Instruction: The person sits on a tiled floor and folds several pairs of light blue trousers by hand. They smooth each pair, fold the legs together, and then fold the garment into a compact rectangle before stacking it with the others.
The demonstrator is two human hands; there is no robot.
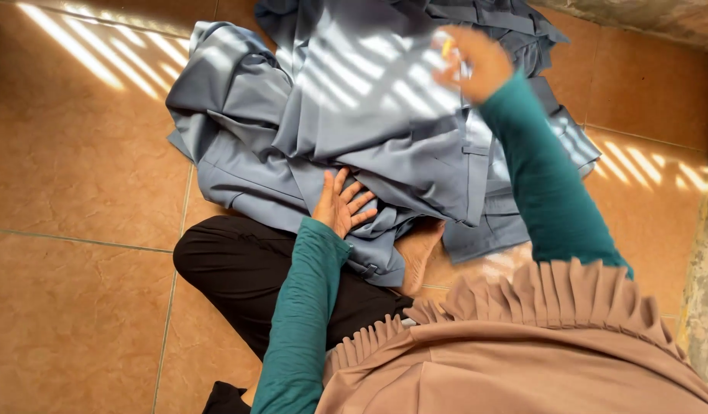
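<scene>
My left hand lies flat, fingers spread, on the blue-grey cloth mid-frame; my blurred right hand, upper right, pinches something small and yellow that could drop into the folds.

A rumpled heap of grey-blue garments lies spread on the floor tiles.

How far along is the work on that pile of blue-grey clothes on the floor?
Nothing looks finished: the blue-grey fabric garments lie rumpled in one heap on the orange tiled floor. In hand: left hand flat on the cloth, right hand raised and blurred, holding something small. The whole heap remains.
</scene>
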